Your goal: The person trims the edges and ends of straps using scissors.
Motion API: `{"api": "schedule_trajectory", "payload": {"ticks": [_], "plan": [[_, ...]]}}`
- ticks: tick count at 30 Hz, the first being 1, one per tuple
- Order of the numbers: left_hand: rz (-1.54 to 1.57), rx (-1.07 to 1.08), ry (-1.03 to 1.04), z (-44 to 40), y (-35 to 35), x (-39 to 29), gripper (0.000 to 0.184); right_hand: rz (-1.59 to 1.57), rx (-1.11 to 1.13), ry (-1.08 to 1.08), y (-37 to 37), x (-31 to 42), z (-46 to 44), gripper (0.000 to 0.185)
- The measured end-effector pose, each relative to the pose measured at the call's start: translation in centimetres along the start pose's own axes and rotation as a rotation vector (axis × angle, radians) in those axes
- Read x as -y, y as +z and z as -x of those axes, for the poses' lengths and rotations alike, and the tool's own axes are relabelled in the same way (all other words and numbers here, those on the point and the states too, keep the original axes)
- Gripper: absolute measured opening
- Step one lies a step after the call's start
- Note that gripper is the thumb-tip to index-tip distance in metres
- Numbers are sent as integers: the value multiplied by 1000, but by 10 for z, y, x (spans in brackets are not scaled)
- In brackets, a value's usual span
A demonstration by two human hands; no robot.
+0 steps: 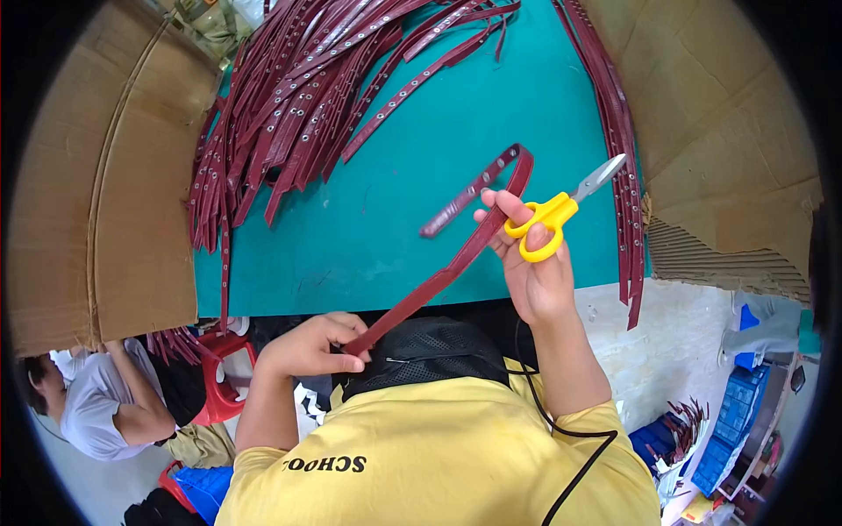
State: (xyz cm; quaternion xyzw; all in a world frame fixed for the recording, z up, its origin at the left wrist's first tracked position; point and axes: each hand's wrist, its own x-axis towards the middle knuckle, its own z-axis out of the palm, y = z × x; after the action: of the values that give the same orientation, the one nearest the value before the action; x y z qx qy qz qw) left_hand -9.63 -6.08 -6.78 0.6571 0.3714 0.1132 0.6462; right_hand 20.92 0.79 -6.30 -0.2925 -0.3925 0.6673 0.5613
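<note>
My left hand [317, 347] pinches one end of a dark red belt strap [419, 294] between thumb and fingers, low in front of my waist. The strap slants up to my right hand [532, 267], passes by its fingers and bends over in a loop. Its far end, with metal eyelets, hangs to the left above the table and is slightly blurred. My right hand also holds yellow-handled scissors [545, 223], with fingers through the handle loops. Their blades [600, 177] point up and right, away from the strap.
A large heap of eyeleted red straps [298, 96] lies on the green table [395, 193] at the back left. More straps [618, 149] hang along its right edge. Cardboard [145, 167] walls both sides. A person [110, 399] sits at lower left by a red stool [226, 377].
</note>
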Motion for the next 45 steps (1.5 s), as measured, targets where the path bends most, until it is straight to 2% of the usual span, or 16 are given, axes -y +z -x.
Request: {"api": "schedule_trajectory", "payload": {"ticks": [4,7,8,9,11,15,18,21,25,26,29,32,35,40,45], "plan": [[2,-88,21,-24,3,-18,26,52,56,18,20,-7,9,55],[134,-240,35,-50,17,-40,26,161,174,48,24,-24,23,51],[160,-303,96,-57,23,-42,21,195,159,77,31,-23,28,46],[99,-278,133,-59,23,-40,20,163,169,116,32,-22,30,44],[-30,-228,212,-61,20,-37,19,266,154,-27,27,-19,26,46],[124,-106,142,-26,16,-8,19,165,-14,-125,0,2,2,55],[200,-113,-76,16,9,14,20,126,-30,-126,-9,11,-6,54],[210,-137,-140,47,12,40,18,115,-16,-127,-6,5,-8,54],[259,-52,-274,45,16,32,25,64,10,-86,8,-2,-5,55],[265,-21,-290,39,14,32,38,54,16,-82,11,-2,-3,55],[199,-60,-103,8,13,10,30,67,65,-73,20,-5,3,55],[406,-61,26,-18,17,-9,29,117,98,-18,32,-9,16,53],[489,-113,10,-34,20,-25,25,198,141,32,33,-15,27,55],[433,-143,26,-29,20,-18,25,237,42,-115,19,3,15,53],[472,-132,-1,-15,23,-6,25,149,33,-181,15,17,7,54]]}}
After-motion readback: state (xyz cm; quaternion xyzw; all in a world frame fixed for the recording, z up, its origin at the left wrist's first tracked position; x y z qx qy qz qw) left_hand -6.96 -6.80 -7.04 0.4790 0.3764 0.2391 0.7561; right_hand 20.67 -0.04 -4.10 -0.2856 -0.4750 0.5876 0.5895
